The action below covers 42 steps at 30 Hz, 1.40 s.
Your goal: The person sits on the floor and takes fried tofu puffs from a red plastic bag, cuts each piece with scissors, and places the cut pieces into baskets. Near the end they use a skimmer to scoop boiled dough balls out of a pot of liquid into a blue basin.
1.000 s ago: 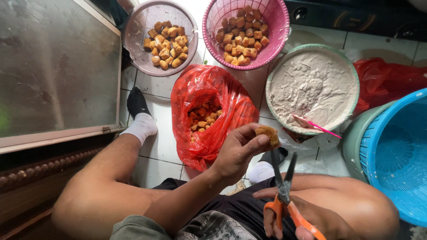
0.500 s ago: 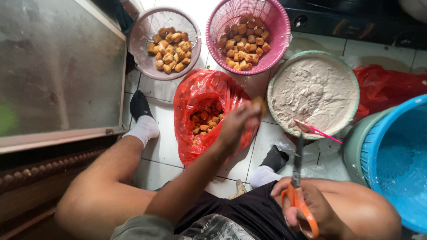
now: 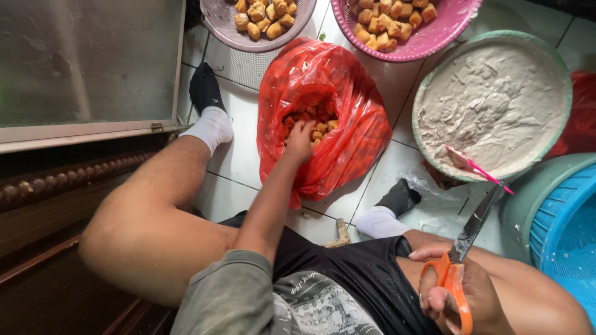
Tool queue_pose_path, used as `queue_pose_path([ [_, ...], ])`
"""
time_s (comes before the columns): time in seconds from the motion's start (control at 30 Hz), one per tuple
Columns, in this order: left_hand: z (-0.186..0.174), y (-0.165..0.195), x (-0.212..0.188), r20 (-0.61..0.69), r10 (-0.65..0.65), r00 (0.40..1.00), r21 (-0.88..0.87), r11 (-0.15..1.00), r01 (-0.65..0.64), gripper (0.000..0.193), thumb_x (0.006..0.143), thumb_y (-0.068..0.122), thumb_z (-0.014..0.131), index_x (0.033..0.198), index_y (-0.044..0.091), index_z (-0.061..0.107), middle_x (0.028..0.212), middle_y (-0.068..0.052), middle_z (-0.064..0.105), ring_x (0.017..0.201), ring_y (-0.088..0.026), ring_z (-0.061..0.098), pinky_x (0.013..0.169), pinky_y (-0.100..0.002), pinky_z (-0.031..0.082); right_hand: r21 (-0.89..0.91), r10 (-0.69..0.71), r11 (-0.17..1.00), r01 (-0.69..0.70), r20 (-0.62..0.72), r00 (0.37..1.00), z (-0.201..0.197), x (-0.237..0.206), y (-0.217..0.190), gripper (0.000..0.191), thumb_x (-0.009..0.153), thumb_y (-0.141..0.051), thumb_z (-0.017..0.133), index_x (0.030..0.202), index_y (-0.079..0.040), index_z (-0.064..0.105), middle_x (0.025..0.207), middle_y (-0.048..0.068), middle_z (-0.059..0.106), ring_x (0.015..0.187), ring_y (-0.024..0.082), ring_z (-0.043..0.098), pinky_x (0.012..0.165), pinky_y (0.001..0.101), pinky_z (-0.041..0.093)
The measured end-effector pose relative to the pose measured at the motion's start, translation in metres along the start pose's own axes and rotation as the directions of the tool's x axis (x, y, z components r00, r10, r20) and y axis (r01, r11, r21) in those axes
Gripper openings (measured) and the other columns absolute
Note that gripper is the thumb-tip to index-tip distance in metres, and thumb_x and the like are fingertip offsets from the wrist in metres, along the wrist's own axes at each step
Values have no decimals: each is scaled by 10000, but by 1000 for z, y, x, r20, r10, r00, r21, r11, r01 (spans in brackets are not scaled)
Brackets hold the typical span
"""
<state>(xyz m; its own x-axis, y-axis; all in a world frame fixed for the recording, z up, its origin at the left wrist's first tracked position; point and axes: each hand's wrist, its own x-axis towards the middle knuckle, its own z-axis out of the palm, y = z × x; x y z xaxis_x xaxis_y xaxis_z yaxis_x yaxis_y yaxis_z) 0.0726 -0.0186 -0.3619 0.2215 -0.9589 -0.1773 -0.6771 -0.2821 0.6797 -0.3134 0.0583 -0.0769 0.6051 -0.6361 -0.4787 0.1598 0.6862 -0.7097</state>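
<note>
The plastic bag (image 3: 323, 118) sits on the floor (image 3: 239, 158) between the person's feet. Behind it are two baskets of fried tofu, one left (image 3: 230, 28) and one right (image 3: 422, 43). The bowl of batter (image 3: 493, 102) sits right of the bag, with a tub (image 3: 559, 229) beside it.

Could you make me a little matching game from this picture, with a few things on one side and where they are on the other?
Things:
1. left hand
2. scissors
3. pale paste
4. pink basket

Places:
A. in the green-rimmed bowl
B. holding fried cubes, top of view
C. inside the red bag
D. in the right hand

Pairs: 1-C, 2-D, 3-A, 4-B
</note>
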Motion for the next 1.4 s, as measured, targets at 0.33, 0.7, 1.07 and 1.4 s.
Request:
queue_pose_path([
  [0.33,11,-25,-36,191,-251,949,78,968,240,344,911,75,655,1230,94,526,1216,-223,600,1087,-451,620,928,-542,505,0,65,998,-65,-35,997,-3,14,-1,702,811,-184,846,1304,165,489,621,136,648,548,188,645,446,251,485],
  [0.7,-34,73,10,45,-308,950,-732,637,241,386,907,150,778,1255,91,621,1060,-62,744,919,-144,712,822,-279,592,-56,95,994,-95,-8,995,1,18,2,742,807,-251,856,1317,145,489,600,66,616,514,137,601,435,249,459],
  [1.07,-117,278,-62,412,371,832,-850,-173,498,407,974,111,738,1323,33,544,1262,-122,666,1144,-261,677,1053,-434,559,-74,115,993,-91,437,892,28,3,-25,1034,897,-626,735,1532,67,303,859,130,652,835,223,662,695,312,516],
  [1.4,-142,287,-89,389,463,797,-916,102,388,506,1095,387,601,1403,-15,594,1308,-113,688,1229,-198,668,1071,-352,536,-205,184,973,-104,419,889,33,-3,-39,1071,833,-751,658,1466,23,276,823,108,647,733,169,639,653,279,495],
])
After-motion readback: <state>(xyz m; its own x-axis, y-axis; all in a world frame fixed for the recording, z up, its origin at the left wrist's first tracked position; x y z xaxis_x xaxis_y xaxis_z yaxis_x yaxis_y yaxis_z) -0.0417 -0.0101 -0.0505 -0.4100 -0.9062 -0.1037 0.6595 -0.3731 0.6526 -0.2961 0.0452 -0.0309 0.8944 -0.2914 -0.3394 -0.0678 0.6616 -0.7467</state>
